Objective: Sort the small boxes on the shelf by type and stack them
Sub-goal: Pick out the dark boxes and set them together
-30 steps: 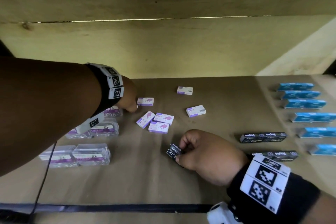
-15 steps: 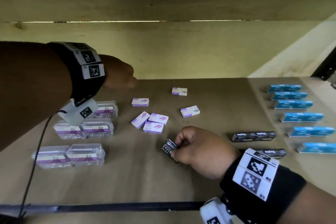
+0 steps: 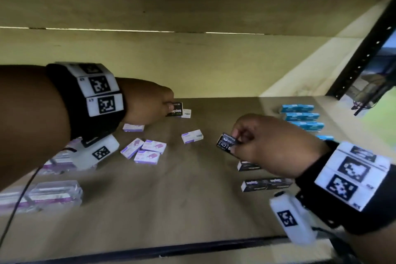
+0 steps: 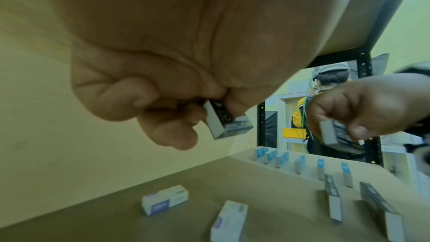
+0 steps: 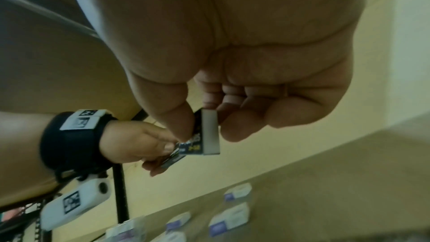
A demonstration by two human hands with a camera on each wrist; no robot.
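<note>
Item: left hand point(image 3: 147, 100). Now holds a small black cardboard staple box with white lettering point(image 3: 176, 109), pinched between thumb and curled fingers and lifted above the brown shelf board point(image 3: 182, 195). A second ago this hand was low among the purple-and-white boxes with no black box showing in it; half a second ago it was lifting towards the back wall. The left wrist view confirms the pinch point(image 4: 224, 117), the box clear of the board.

Item: right hand point(image 3: 272, 143). Keeps its pinch on a second small black box with white print point(image 3: 226, 142), thumb on one face, fingers on the other point(image 5: 206, 132). It has risen off the board and moved right, closer to the long black boxes point(image 3: 265, 184) lying near the front right.

Item: small purple-and-white cardboard boxes point(image 3: 147, 152). Loose in mid-shelf, unstacked; one lies alone point(image 3: 192, 136), another at the back is partly hidden behind the left hand's box.

Item: blue boxes point(image 3: 301, 116). Set in a spaced row along the right side.

Item: clear plastic cases with purple labels point(image 3: 54, 194). Grouped at front left.

Assessment: both hands now carry black boxes of one type, so the likely step is joining them to the black group at right. The purple set awaits stacking.
</note>
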